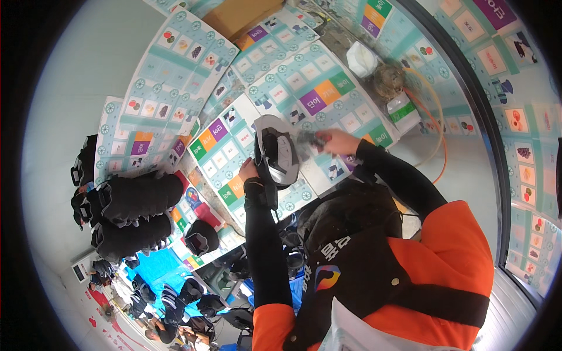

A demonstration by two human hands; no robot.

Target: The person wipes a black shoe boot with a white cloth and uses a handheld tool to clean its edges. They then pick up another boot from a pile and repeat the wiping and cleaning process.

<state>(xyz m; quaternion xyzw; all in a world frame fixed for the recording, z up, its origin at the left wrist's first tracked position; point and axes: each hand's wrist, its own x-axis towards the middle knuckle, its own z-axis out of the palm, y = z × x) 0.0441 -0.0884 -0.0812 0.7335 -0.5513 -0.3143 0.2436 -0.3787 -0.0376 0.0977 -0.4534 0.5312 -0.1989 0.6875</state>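
My left hand (248, 170) grips the lower edge of a black cap with a grey lining (275, 153) and holds it up in front of my chest, inside turned toward me. My right hand (341, 141) pinches a small crumpled grey piece (310, 139) right at the cap's right edge. Whether that piece is attached to the cap I cannot tell. Both forearms are in black sleeves. An orange and black vest (410, 281) fills the lower right.
Two stacks of black caps (136, 199) (126, 235) lie at the left, with a single cap (201, 237) nearby and several more (175, 295) below. Teal and white printed sheets (175, 64) cover the surface. A brown box (243, 14), a white bag (361, 58) and an orange hose (438, 111) lie beyond.
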